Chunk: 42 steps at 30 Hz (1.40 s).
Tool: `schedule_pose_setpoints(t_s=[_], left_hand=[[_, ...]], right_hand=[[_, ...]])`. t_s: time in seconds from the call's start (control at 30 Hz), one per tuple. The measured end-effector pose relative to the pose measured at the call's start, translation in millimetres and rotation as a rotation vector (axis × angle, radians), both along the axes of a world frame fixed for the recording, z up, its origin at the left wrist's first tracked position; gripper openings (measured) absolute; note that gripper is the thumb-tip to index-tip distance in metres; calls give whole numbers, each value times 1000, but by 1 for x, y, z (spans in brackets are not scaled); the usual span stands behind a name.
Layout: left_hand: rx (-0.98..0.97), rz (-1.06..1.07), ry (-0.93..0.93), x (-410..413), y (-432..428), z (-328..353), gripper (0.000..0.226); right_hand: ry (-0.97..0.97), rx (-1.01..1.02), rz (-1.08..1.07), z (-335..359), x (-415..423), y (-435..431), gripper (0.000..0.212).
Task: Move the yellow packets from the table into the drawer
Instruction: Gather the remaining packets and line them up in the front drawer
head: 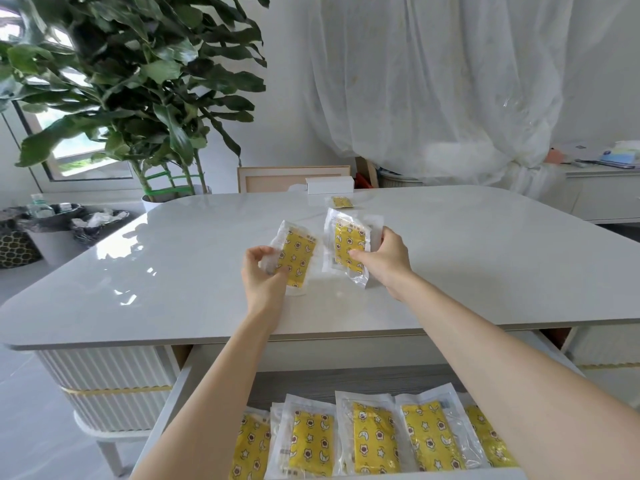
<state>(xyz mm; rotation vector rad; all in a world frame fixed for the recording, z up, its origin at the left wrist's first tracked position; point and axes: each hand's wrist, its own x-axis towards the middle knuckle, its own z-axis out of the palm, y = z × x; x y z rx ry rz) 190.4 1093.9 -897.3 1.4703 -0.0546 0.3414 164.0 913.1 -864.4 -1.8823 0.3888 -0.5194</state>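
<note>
Left hand: its grip pinches one yellow packet by the clear wrapper edge, tilted just above the table.
Right hand: its grip grasps a second yellow packet, raised on end.
Third packet: lies flat near the table's far edge, beside a white box.
Drawer: pulled open under the table, a row of stored packets across its front.

A home living room: a large leafy houseplant by the window, white drapes, lined waste bins far left.
</note>
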Motion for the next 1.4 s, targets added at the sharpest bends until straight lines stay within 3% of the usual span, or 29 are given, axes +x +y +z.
schedule_pose_setpoints(t_s=[0.2, 0.3, 0.37, 0.43, 0.63, 1.0, 1.4], left_hand=[[99, -183, 85, -1, 0, -1, 68], [306, -136, 94, 2, -3, -3, 49], [340, -104, 97, 3, -4, -3, 29], [278, -92, 104, 4, -3, -3, 18], [117, -117, 94, -2, 3, 1, 15], [-166, -292, 225, -37, 23, 34, 39], [206, -743, 349, -106, 14, 21, 26]], right_hand=[[10, 10, 85, -1, -3, 2, 35], [36, -13, 92, -3, 1, 3, 38], [38, -3, 98, -1, 2, 2, 40], [31, 16, 101, 2, 2, 2, 41], [50, 34, 155, 13, -7, 4, 38], [93, -36, 310, 49, -60, 4, 34], [549, -5, 571, 38, -122, -33, 32]])
